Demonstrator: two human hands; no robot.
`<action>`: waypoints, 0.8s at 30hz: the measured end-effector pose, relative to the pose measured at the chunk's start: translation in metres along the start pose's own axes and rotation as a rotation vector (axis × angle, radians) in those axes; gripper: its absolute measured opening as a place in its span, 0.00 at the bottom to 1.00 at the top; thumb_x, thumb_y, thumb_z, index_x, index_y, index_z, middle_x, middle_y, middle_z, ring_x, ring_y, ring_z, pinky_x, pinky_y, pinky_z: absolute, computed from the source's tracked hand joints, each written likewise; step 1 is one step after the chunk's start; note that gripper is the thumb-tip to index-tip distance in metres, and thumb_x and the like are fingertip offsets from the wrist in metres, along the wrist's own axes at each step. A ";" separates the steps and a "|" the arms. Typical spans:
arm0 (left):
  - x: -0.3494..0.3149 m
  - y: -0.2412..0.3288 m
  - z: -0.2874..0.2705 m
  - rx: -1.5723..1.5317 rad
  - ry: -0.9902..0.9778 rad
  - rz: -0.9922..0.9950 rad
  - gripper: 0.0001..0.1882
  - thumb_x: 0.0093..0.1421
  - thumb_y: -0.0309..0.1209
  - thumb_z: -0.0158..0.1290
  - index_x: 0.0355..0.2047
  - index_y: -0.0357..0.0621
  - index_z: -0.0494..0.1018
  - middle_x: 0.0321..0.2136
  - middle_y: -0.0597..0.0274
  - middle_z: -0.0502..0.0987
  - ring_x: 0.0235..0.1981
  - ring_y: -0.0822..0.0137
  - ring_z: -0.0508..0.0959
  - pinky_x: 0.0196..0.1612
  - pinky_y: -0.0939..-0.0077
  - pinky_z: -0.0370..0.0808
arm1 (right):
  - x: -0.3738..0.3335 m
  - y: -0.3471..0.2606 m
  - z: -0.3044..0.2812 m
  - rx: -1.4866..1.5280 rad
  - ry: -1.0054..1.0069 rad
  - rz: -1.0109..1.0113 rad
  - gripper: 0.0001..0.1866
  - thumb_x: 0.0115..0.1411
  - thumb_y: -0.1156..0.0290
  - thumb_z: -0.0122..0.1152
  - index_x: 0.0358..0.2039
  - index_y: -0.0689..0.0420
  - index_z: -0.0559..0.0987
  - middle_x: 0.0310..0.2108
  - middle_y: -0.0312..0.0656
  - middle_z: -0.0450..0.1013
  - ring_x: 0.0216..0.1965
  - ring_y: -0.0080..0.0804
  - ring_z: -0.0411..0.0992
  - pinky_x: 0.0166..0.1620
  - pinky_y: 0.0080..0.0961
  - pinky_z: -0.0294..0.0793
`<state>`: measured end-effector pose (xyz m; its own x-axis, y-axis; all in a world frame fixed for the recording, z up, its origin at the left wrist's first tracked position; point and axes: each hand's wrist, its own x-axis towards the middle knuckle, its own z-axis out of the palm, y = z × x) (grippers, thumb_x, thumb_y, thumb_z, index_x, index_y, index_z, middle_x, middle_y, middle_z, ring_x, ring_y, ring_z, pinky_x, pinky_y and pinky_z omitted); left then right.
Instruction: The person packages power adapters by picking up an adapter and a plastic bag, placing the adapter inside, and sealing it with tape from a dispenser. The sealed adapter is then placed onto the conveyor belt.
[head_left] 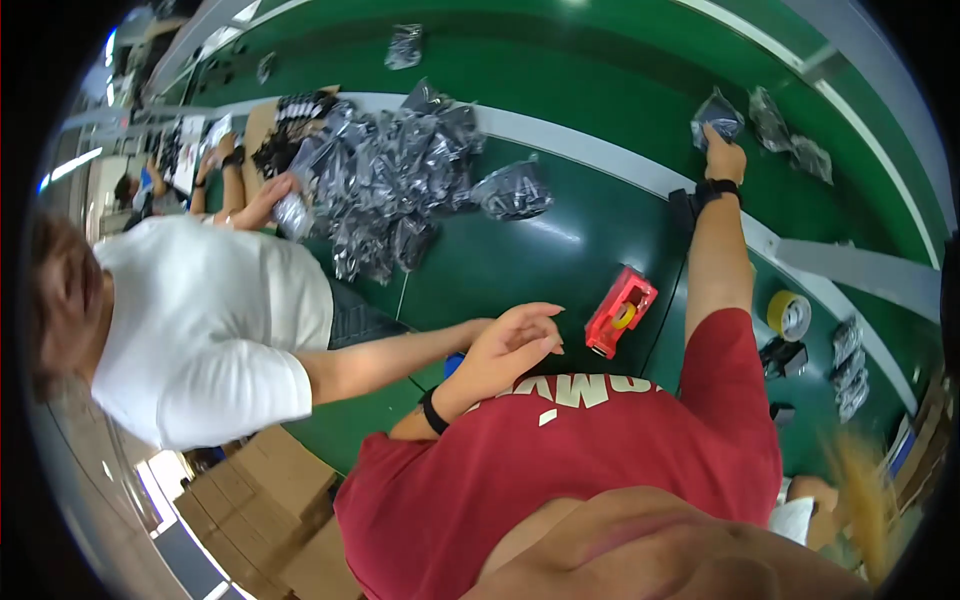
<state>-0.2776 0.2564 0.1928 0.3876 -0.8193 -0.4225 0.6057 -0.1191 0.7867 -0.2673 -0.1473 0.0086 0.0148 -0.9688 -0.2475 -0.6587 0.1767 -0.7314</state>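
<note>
My right hand [727, 160] reaches far forward at the right, over the pale rail [570, 142]. Its fingers are closed on a clear plastic bag with a dark item inside [716, 118], at the green surface beyond the rail. Two more bagged dark items [790, 135] lie just right of it. Close to my chest, my left hand [515, 345] is held with its fingers stretched out and nothing in it. The nearest thing to it is a red tape dispenser [620, 312] with a yellow roll, on the green table [560, 255].
A large heap of bagged dark items [400, 170] covers the table's left part; one bag [513, 189] lies apart. Left of me a co-worker in white [210, 310] holds a bag [293, 214]. A tape roll [789, 315] is at right, cardboard boxes [250, 500] lower left.
</note>
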 end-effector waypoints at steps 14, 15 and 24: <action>-0.007 -0.022 0.028 0.074 0.171 0.603 0.37 0.52 0.36 0.54 0.54 0.32 0.46 0.48 0.53 0.60 0.49 0.64 0.62 0.52 0.71 0.59 | -0.353 -0.024 -0.153 0.131 -0.292 -1.371 0.22 0.37 0.74 0.58 0.36 0.66 0.68 0.41 0.54 0.66 0.39 0.45 0.69 0.36 0.37 0.71; -0.016 -0.023 0.029 -0.099 0.164 0.543 0.34 0.51 0.35 0.55 0.52 0.33 0.50 0.45 0.55 0.63 0.47 0.67 0.65 0.50 0.73 0.61 | -0.367 -0.016 -0.163 0.098 -0.235 -1.465 0.23 0.37 0.76 0.58 0.37 0.68 0.67 0.42 0.54 0.65 0.41 0.46 0.68 0.37 0.38 0.71; -0.072 -0.046 0.021 0.056 0.240 0.459 0.21 0.45 0.22 0.57 0.40 0.36 0.64 0.35 0.59 0.71 0.34 0.71 0.73 0.39 0.77 0.71 | -0.368 0.014 -0.186 0.438 -0.723 -0.768 0.12 0.50 0.66 0.59 0.30 0.60 0.70 0.33 0.39 0.68 0.23 0.15 0.64 0.23 0.11 0.61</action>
<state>-0.3480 0.3093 0.1968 0.7573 -0.6430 -0.1142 0.3000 0.1872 0.9354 -0.4217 0.1794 0.2072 0.8233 -0.5454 0.1571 0.0287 -0.2364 -0.9712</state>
